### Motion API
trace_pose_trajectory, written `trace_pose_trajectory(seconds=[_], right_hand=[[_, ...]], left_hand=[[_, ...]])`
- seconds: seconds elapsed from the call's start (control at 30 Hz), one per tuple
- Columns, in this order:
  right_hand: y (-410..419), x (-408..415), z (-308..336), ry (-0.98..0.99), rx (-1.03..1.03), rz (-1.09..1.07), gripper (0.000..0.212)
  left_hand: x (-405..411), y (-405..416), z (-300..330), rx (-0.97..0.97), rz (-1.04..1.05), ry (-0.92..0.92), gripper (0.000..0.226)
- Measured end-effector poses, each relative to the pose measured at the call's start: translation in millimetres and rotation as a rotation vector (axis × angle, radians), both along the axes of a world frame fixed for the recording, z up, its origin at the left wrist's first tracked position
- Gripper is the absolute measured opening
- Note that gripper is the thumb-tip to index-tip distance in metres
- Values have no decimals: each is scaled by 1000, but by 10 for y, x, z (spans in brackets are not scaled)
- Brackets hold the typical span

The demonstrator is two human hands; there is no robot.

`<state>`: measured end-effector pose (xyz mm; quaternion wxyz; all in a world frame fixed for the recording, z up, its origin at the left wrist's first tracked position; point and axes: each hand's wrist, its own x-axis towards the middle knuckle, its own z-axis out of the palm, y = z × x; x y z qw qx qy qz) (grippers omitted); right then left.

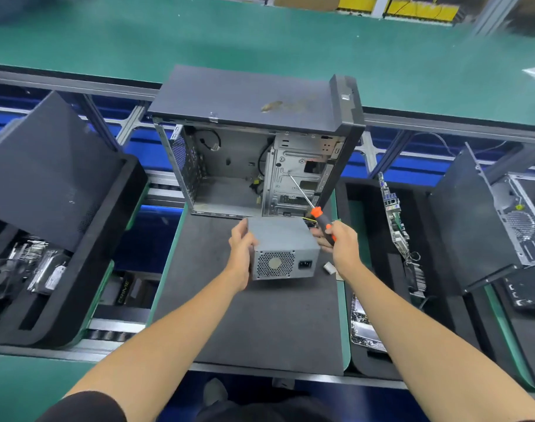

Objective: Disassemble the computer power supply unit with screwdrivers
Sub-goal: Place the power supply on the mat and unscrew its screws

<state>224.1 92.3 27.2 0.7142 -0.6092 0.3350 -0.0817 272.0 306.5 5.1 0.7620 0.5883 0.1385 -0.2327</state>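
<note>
The left hand (241,249) clasps the left side of the grey power supply unit (283,248), while the right hand (341,242) grips a screwdriver (318,215) (orange-and-black handle) and seems to brace the unit's right side, though that contact is partly hidden. The unit sits on a dark foam mat (254,324), just before the open computer case (254,147).

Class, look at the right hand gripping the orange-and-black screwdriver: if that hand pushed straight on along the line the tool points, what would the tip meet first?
Probably the silver metal drive cage inside the open grey computer case; depth is uncertain.
</note>
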Motion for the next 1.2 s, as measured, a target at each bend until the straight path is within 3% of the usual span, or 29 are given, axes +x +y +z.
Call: trace_pose_trajectory(seconds=[0.07,0.2,0.4,0.53,0.67,0.77,0.93,1.2], right_hand=[[-71,-71,-80,8,-10,13,6],[-172,-177,-250,51,-94,83,15],[-242,-174,-304,136,-344,304,5],[-223,14,-173,172,-625,444,11],[-131,311,101,117,-723,516,17],[-47,487,317,13,-762,460,17],[74,643,562,-142,-931,382,17],[228,904,680,-150,-1024,562,26]], left_hand=[[-71,-12,-63,23,-77,-14,79],[-158,40,-214,88,-176,-24,86],[-211,88,-400,198,-273,-126,67],[-104,-83,-432,446,-146,-232,41],[21,-261,-358,750,-91,-390,51],[96,-345,-337,679,-51,-418,53],[173,-287,-390,715,9,-565,19],[147,-182,-486,812,-130,-660,11]])
